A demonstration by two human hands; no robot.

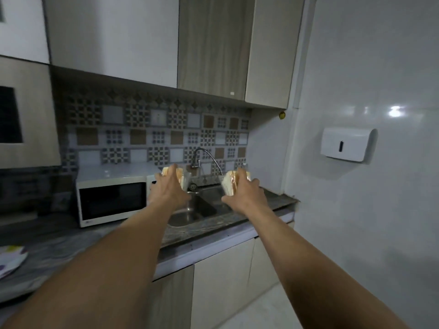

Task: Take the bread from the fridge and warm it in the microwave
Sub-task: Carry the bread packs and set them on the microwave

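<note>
Both arms are stretched forward over the dark stone counter [209, 227]; two separate portions of bread, each in clear wrapping, are held up in the air above the steel sink [190, 213]; the left hand [167, 189] is closed around the left bread pack [180, 178], with the fingers curled over its top and only the pale slice edges seen past the knuckles; the right hand [245, 192] is clamped on the right bread pack [230, 186], whose white cut faces and tan crust are turned toward the camera; the two packs are kept apart, with the curved tap [202, 157] seen between and behind them; the white microwave [112, 198] is stood on the counter just left of the left hand, its dark door shut; a patterned plate [11, 257] is seen at the left edge of the counter, partly cut off by the frame; a patterned tile backsplash [154, 131] is run behind the sink beneath the wall cupboards [166, 41]; a white paper dispenser [346, 144] is fixed on the right wall; the picture is softened by blur, so finer detail of the wrapping cannot be told
</note>
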